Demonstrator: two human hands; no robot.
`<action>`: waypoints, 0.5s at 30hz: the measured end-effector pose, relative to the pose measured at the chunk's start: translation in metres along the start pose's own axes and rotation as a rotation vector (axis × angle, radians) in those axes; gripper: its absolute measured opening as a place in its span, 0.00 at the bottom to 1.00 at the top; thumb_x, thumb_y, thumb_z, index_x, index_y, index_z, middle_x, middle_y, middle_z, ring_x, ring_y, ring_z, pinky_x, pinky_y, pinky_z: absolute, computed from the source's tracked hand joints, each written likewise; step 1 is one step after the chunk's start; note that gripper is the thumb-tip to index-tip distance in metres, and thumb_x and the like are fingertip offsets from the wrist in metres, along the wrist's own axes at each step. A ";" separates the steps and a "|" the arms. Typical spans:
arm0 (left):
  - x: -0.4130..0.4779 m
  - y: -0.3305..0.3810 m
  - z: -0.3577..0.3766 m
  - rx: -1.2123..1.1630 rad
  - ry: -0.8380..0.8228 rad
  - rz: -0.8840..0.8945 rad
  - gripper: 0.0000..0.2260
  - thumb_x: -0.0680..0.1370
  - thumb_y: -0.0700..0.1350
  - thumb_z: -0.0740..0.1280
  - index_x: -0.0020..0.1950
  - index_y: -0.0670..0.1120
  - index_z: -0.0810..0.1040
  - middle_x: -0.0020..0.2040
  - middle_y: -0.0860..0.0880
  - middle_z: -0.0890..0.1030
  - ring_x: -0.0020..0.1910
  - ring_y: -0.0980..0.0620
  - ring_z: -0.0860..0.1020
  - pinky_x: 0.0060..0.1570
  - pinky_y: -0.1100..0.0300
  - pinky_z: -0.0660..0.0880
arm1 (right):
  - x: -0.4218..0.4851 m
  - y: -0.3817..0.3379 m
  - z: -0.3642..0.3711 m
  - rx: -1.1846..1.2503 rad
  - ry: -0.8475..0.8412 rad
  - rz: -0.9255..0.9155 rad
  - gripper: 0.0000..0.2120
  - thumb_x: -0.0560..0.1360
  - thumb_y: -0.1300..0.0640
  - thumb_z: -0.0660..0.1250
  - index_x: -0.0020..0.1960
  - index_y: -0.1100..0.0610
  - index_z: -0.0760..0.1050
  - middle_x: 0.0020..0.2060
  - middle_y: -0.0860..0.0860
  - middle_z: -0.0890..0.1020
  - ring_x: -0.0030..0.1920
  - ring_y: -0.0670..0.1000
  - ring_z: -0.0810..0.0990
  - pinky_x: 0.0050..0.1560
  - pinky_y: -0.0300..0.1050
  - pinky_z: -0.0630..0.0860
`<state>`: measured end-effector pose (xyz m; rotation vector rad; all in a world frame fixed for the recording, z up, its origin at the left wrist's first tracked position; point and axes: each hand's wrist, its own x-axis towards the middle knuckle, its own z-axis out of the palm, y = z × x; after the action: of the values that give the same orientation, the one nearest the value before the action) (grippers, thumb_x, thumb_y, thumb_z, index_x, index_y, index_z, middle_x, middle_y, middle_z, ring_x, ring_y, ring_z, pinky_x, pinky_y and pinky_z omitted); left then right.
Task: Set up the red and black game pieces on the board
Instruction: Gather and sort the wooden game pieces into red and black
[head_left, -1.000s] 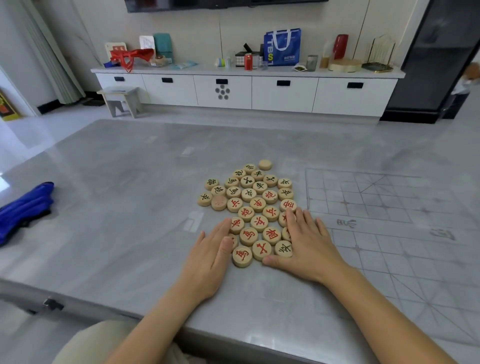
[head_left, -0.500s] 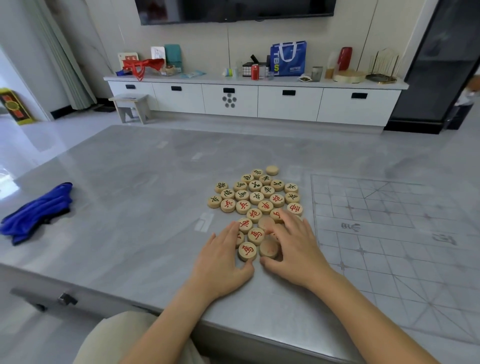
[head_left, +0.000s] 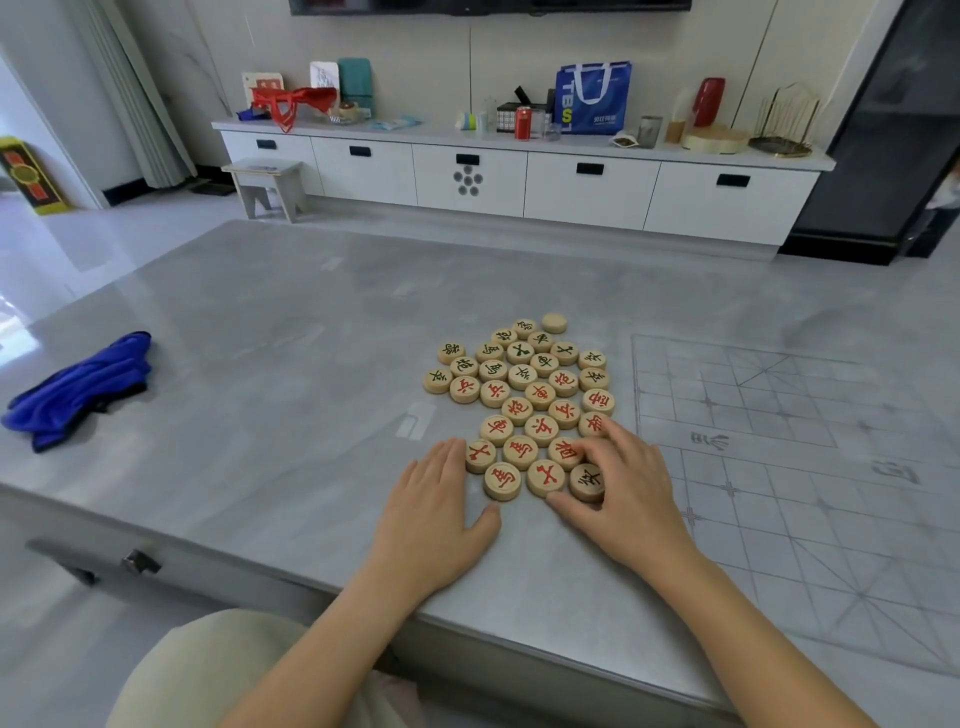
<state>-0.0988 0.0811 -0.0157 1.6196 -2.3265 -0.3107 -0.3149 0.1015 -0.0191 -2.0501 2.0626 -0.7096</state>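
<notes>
On the grey surface (head_left: 260, 338), the round wooden game pieces (head_left: 524, 384) lie face up in one tight cluster, touching one another. Black-marked ones fill the 12 o'clock end and red-marked ones the 6 o'clock end. One blank-faced piece (head_left: 554, 322) sits at the cluster's 1 o'clock tip. The board (head_left: 779, 415), a grid of pale lines, lies at 3 o'clock from the cluster, just beside it, and no piece stands on it.

The left hand (head_left: 431, 514) lies flat at the cluster's 7 o'clock edge, its fingers (head_left: 447, 457) straight and close together, the tips touching the outermost red piece. The right hand (head_left: 634, 499) covers the 5 o'clock corner, its fingers (head_left: 597, 452) bent over the pieces. A black-marked piece (head_left: 587, 480) sits between them and the thumb; whether they grip it cannot be told.

A blue cloth (head_left: 83, 389) lies bunched at 9 o'clock, well apart from the pieces.
</notes>
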 end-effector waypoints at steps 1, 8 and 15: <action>0.001 0.000 0.001 0.008 -0.002 -0.026 0.35 0.76 0.62 0.56 0.77 0.46 0.52 0.78 0.48 0.56 0.76 0.52 0.53 0.74 0.57 0.50 | 0.000 0.000 0.000 -0.005 0.003 0.009 0.33 0.64 0.30 0.59 0.64 0.47 0.69 0.72 0.49 0.61 0.72 0.50 0.56 0.70 0.51 0.56; 0.004 -0.001 0.003 0.058 -0.010 -0.068 0.40 0.74 0.70 0.52 0.77 0.45 0.54 0.78 0.47 0.55 0.77 0.51 0.52 0.75 0.55 0.50 | 0.002 0.003 0.003 0.023 -0.039 0.119 0.46 0.64 0.29 0.64 0.74 0.52 0.57 0.74 0.48 0.60 0.72 0.52 0.60 0.71 0.51 0.61; 0.006 -0.003 0.008 0.099 0.007 -0.069 0.37 0.76 0.68 0.48 0.77 0.45 0.54 0.78 0.47 0.55 0.76 0.50 0.52 0.75 0.54 0.51 | 0.013 -0.011 -0.001 0.136 -0.015 0.049 0.36 0.68 0.35 0.67 0.71 0.49 0.64 0.73 0.48 0.60 0.73 0.51 0.58 0.71 0.53 0.59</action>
<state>-0.1012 0.0749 -0.0239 1.7474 -2.3182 -0.2074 -0.3057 0.0894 -0.0107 -1.9190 1.9902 -0.7997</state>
